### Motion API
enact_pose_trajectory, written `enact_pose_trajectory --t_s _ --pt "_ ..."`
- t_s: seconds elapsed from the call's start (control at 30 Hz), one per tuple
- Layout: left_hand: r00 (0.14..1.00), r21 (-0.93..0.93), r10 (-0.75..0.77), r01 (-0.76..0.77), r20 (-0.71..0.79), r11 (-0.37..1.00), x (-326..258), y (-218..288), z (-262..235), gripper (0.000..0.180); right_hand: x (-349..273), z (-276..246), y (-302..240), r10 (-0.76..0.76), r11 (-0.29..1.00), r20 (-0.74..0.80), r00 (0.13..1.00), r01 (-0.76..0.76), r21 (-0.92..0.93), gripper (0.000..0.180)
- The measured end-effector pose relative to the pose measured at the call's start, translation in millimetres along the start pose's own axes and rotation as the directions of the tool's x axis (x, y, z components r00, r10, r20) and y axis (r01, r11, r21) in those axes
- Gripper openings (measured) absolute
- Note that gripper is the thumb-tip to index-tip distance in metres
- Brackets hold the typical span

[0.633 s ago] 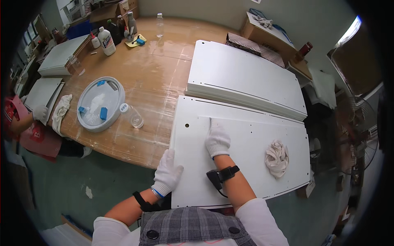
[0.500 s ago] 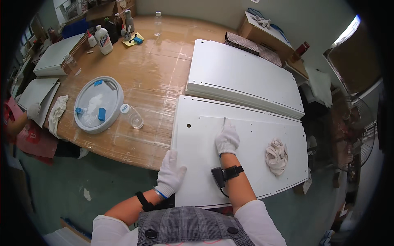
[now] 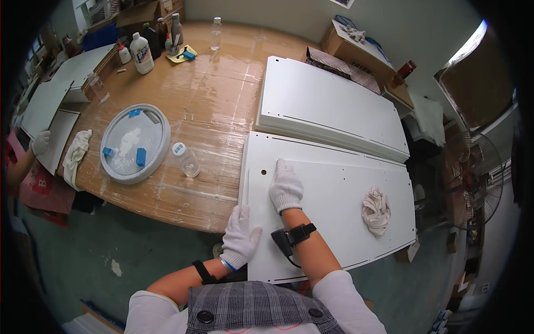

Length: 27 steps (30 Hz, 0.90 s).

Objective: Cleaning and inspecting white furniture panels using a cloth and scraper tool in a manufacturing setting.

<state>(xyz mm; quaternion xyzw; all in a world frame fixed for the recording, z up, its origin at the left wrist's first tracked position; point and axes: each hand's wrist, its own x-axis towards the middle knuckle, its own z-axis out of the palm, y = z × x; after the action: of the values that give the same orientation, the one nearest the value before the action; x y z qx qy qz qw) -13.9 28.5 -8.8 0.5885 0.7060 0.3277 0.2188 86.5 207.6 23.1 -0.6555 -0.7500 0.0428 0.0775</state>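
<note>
A white panel [image 3: 328, 222] with small holes lies before me on a stack of similar panels. My left hand [image 3: 239, 238], in a white knit glove, rests at the panel's left edge with its fingers stretched out and its thumb apart over the top. On the panel, just right of its round dark hole, my gloved right hand [image 3: 286, 190] bears down near the far long edge. Its fingers look closed and pointed forward; whatever they hold, if anything, is hidden. A crumpled off-white cloth [image 3: 376, 211] lies on the panel to the right.
A second panel stack [image 3: 334, 100] stands behind. On the brown table [image 3: 206, 111] are a round grey tray [image 3: 166, 139] with blue blocks and white powder, a clear bottle [image 3: 186, 160] and a rag [image 3: 77, 150]. At left a co-worker's gloved hand [image 3: 40, 143] is at a tilted panel [image 3: 47, 103].
My right hand has slid left along the panel toward the round hole. My left hand stays at the left edge. The co-worker's panel has been raised and tilted.
</note>
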Motion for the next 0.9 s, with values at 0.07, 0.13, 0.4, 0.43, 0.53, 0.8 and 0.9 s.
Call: enact_pose_trajectory --t_s 0.07,0.13,0.4,0.43,0.53,0.8,0.9 --pt "1.000 -0.005 -0.008 0.008 -0.009 1.000 0 -2 -1 0.072 -4 0 -7 -0.202 0.960 -0.074 0.977 0.212 0.182 0.043" --pt "1.000 -0.003 0.004 -0.004 -0.018 1.000 -1 -5 0 0.072 3 -7 12 0.036 0.982 -0.056 0.998 -0.025 0.185 0.042" --pt "1.000 -0.047 -0.019 0.018 -0.016 0.999 -2 2 3 0.069 -16 15 -18 -0.394 0.910 -0.061 0.917 0.399 0.116 0.042" --pt "0.999 -0.052 -0.040 0.040 -0.016 0.998 -2 1 2 0.069 -15 19 -13 -0.403 0.905 -0.068 0.913 0.408 0.120 0.042" --pt "0.999 -0.033 -0.036 0.035 -0.020 0.999 -3 -3 2 0.068 0 15 14 0.072 0.974 -0.117 0.991 -0.045 0.222 0.043" --pt "0.997 -0.035 -0.057 0.055 -0.047 0.998 3 -6 -1 0.067 -10 16 -33 -0.387 0.875 -0.156 0.909 0.416 0.247 0.039" --pt "0.994 -0.017 -0.080 0.079 -0.080 0.997 -6 -4 -12 0.066 4 15 -9 -0.018 0.926 -0.242 0.970 0.108 0.363 0.041"
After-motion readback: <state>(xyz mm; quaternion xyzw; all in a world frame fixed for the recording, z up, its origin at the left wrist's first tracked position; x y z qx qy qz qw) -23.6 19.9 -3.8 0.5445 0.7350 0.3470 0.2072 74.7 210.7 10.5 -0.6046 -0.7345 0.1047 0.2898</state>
